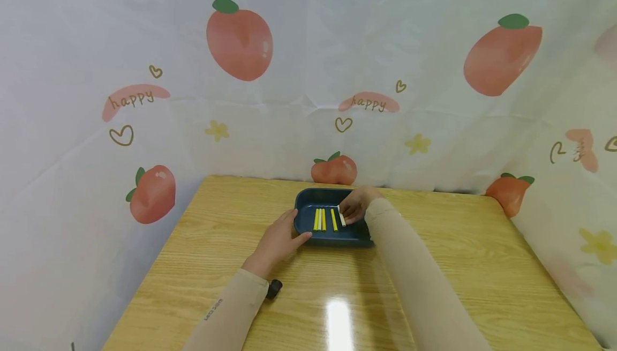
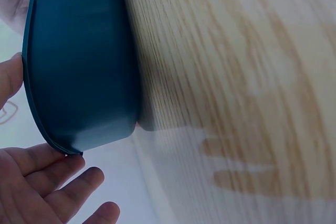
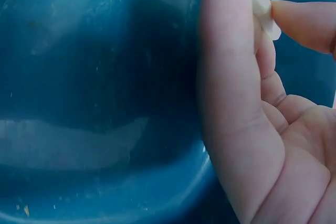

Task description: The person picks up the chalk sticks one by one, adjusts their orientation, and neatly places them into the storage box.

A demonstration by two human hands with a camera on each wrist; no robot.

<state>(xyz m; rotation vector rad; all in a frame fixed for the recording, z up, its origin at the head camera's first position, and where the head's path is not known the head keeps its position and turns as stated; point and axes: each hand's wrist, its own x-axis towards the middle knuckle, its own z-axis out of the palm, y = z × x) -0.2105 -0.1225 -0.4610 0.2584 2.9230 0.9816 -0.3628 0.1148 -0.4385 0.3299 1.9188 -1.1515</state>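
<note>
A dark blue tray with raised walls stands on the wooden table. My right hand is inside it, pinching a white chalk stick between thumb and fingers. In the right wrist view the thumb presses on this white stick. Left of it lies a single yellow chalk stick, then several yellow and white sticks side by side. My left hand touches the tray's left end with thumb and fingertips, the fingers nearly straight in the left wrist view along the tray's rim.
The light wood table extends around the tray, with its back edge against a white cloth printed with fruit. Near the left wrist there is a small black object. Light glares off the table's front part.
</note>
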